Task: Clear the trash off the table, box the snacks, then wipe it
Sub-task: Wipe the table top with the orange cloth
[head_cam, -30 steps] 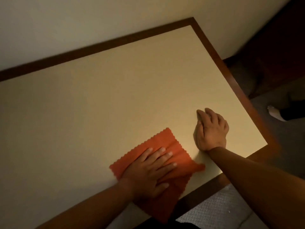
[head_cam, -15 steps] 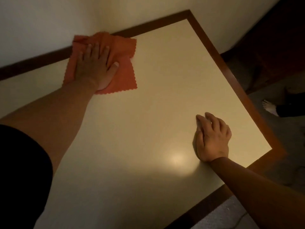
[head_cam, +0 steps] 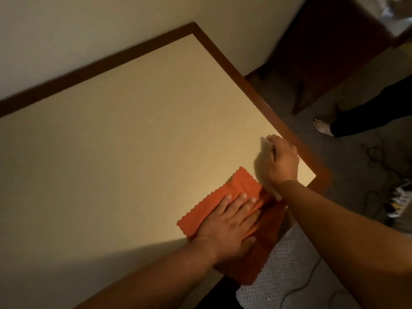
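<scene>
Currently: wiping step in hand. The counter [head_cam: 133, 152] top shows no trash and no snacks, so I judge the first two parts of the task done. Orange cloth [head_cam: 242, 186] lies at the near right corner of the counter, one end spread on the pale surface, the other drooping over the near edge. Left hand [head_cam: 225, 230] lies flat on the cloth, fingers [head_cam: 239, 202] straight and close together, palm down. That spreads pressure across the fabric so it drags evenly. Right hand [head_cam: 282, 161] rests on the bare counter just beside the right edge, beyond the cloth, its forearm crossing above the cloth's right side. Its fingers are bent down onto the surface and hold nothing that I can see. Judgement: it serves as a prop for the leaning body. Cloth shows folds beside the left fingers, so some bunching is likely at this corner. Off the counter: another person's bare foot [head_cam: 322, 128] on the floor to the right, with cables [head_cam: 376, 157] and a shoe [head_cam: 399, 201] nearby.
</scene>
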A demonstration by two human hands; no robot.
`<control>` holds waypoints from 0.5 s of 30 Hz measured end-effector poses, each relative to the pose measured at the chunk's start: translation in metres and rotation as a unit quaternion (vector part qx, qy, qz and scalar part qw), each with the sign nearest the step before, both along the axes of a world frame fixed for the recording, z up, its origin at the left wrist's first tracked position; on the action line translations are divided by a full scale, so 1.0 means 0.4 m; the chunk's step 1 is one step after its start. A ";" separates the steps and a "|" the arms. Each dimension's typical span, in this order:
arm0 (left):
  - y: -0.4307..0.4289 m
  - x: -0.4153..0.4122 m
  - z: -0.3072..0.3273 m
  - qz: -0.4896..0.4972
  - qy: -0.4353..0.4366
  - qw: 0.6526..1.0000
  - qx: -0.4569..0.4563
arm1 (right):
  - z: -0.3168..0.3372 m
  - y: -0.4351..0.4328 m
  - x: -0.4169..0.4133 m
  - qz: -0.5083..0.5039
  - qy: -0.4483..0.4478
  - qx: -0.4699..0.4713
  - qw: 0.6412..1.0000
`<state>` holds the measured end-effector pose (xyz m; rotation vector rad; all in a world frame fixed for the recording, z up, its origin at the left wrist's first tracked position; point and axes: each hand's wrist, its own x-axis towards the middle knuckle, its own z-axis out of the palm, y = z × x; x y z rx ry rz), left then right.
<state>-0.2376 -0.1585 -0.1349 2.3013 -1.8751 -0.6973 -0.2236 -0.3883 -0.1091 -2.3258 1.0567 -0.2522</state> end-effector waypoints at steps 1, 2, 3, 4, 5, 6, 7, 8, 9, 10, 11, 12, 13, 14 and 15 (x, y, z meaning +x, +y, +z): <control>0.003 0.015 -0.001 -0.005 0.001 1.000 -0.005 | -0.003 -0.021 -0.006 0.013 0.038 -0.041 0.998; 0.007 0.048 -0.001 -0.001 -0.001 1.000 -0.011 | -0.012 -0.036 -0.009 0.024 0.066 -0.071 0.995; 0.015 0.093 -0.001 0.017 -0.008 1.000 -0.018 | -0.025 -0.041 -0.013 0.030 0.084 -0.093 0.992; 0.022 0.149 0.001 0.047 -0.024 0.998 -0.026 | -0.036 -0.038 -0.017 0.028 0.095 -0.103 0.990; 0.026 0.217 0.001 0.084 -0.042 0.995 -0.032 | -0.050 -0.037 -0.020 0.021 0.102 -0.103 0.989; 0.029 0.294 0.001 0.122 -0.059 0.990 -0.032 | -0.057 -0.032 -0.021 0.017 0.110 -0.102 0.989; 0.031 0.376 0.002 0.161 -0.073 0.984 -0.028 | -0.062 -0.034 -0.025 0.015 0.114 -0.101 0.988; 0.037 0.468 -0.002 0.200 -0.091 0.975 -0.021 | -0.066 -0.035 -0.022 0.020 0.114 -0.106 0.988; 0.044 0.557 -0.002 0.238 -0.107 0.965 -0.015 | -0.068 -0.037 -0.024 0.023 0.112 -0.112 0.987; 0.055 0.649 -0.005 0.276 -0.122 0.953 -0.010 | -0.072 -0.040 -0.023 0.026 0.106 -0.121 0.987; 0.068 0.731 -0.008 0.311 -0.130 0.941 -0.007 | -0.075 -0.040 -0.025 0.027 0.099 -0.130 0.986; 0.075 0.803 -0.009 0.340 -0.137 0.930 -0.004 | -0.078 -0.041 -0.022 0.028 0.094 -0.136 0.986; 0.077 0.867 -0.009 0.356 -0.147 0.923 0.001 | -0.083 -0.042 -0.021 0.026 0.093 -0.138 0.986; 0.080 0.920 -0.012 0.364 -0.160 0.917 0.003 | -0.085 -0.040 -0.019 0.027 0.094 -0.139 0.985; 0.072 0.962 -0.017 0.368 -0.173 0.914 0.005 | -0.089 -0.044 -0.018 0.028 0.095 -0.138 0.985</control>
